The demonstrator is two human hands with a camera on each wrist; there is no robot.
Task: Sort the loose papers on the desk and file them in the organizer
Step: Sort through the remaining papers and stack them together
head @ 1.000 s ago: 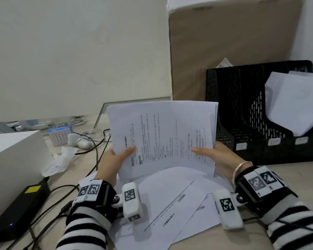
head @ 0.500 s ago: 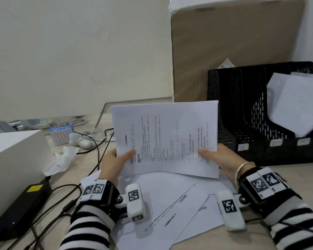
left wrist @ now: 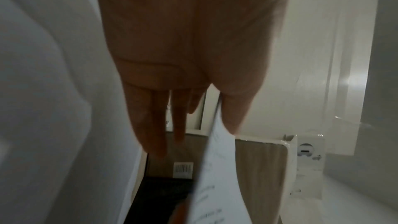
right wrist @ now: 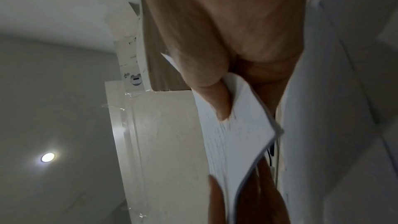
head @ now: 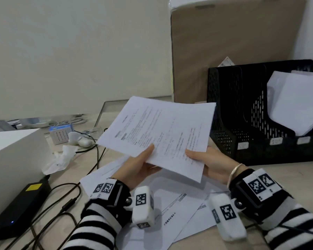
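I hold a thin stack of printed white sheets (head: pixel 161 134) above the desk, tilted with its left corner swung away. My left hand (head: pixel 139 165) pinches its near left edge, thumb on top, fingers beneath; the left wrist view shows the stack (left wrist: pixel 217 168) edge-on beside the thumb. My right hand (head: pixel 208 159) pinches the near right corner, and the right wrist view shows its thumb on the stack (right wrist: pixel 234 125). More loose papers (head: pixel 170 210) lie spread on the desk under my hands. The black mesh organizer (head: pixel 242 112) stands at the right; its right slot holds white sheets (head: pixel 296 103).
A white box (head: pixel 13 159) stands at the left, with a black power brick (head: pixel 20 202) and cables (head: pixel 61 204) in front of it. A crumpled tissue (head: pixel 60 159) and a small blue-topped box (head: pixel 60 134) lie behind. A large cardboard board (head: pixel 233 42) leans behind the organizer.
The held stack has turned from nearly upright and square to tilted, its left corner swung away. My left hand has shifted right along the near edge; both hands keep their hold.
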